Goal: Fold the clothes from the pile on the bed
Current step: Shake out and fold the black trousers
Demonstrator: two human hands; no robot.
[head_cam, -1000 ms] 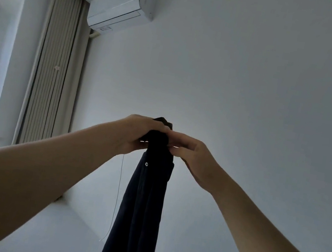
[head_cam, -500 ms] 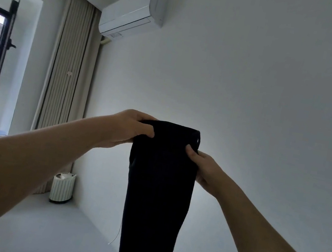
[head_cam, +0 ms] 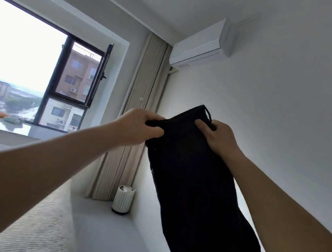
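One black garment (head_cam: pixel 197 192) is in view, hanging in the air in front of the white wall (head_cam: pixel 292 125), right of centre. It is dangling as a long narrow panel from its top edge and running out of the bottom of the frame, tilted so the lower part is trailing toward the right. A thin loop is sticking up at its upper right corner. Whether it is trousers or something else cannot be told.

Two bare hands are holding it, one at each end of the top edge. The left hand (head_cam: pixel 138 127) is gripping the left corner: its fingers are curling over the edge from above and the thumb is closing in from below, so the cloth is bunching between them. The right hand (head_cam: pixel 218 136) is gripping the right corner: its fingertips are lying on the near face of the cloth just below the edge, with the rest of the hand wrapping round the side. The stretch of top edge between the two hands is sloping up toward the right. Both forearms are reaching up from the lower corners of the frame.

Around it: one air conditioner (head_cam: pixel 201 50) is hanging high on the wall, above the garment. One beige curtain (head_cam: pixel 133 120) is hanging gathered in the corner, behind the left hand. One small white ribbed bin (head_cam: pixel 123 200) is standing at the curtain's foot. One dark-framed window (head_cam: pixel 39 65) is showing buildings outside, on the left. One textured pale bed surface (head_cam: pixel 37 232) is showing at lower left, under the left forearm.
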